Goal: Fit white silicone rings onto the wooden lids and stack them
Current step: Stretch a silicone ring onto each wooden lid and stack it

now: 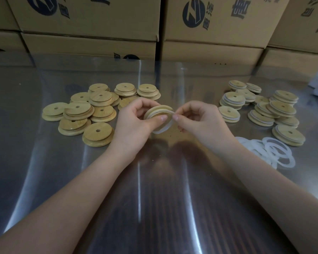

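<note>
The left hand [136, 119] and right hand [200, 120] partly hide the held lid [161, 108] and ring [162, 130].

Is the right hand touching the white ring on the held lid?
Touching. The head view shows the right hand pinching the white ring at the rim of the wooden lid.

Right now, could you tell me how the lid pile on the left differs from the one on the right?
The left pile is bare wood, while lids in the right pile show white rings at their edges. Just in front of the right pile lie loose white rings; none lie by the left pile. Both hold round wooden lids with a centre hole.
</note>
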Demonstrator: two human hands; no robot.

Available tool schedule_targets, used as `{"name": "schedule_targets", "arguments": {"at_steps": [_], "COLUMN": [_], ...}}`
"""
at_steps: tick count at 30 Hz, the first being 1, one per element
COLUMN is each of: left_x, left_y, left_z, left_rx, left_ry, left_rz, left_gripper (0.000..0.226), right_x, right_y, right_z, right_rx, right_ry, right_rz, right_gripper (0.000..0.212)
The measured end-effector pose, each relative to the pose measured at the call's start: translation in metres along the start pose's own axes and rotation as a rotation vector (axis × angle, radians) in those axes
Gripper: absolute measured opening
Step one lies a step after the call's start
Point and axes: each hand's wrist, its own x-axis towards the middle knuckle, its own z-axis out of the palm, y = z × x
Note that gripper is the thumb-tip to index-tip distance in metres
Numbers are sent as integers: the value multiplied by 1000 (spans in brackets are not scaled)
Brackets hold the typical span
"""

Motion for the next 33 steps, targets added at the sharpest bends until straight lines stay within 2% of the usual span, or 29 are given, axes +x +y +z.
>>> {"name": "schedule_targets", "arguments": {"at_steps": [9,15,25,33], "left_x": [-3,0,0,1], "left_y": [0,-1,2,-1], "left_z": [3,3,1,-3], "left_rx": [34,12,-19,-37], "left_ry": [13,-14,-81,-124], "left_rz": [-44,-61,-77,-111], "left_gripper": [26,36,31,36], "right_x": [0,5,12,9], "right_y": [8,6,6,10], "right_z": [6,-2,-17,-11], "right_rx": [-70,-102,-76,1], "right_ry": [78,1,-188,-153], "right_rz": [-18,-3,58,33], "right_gripper": [21,18,15,18]}}
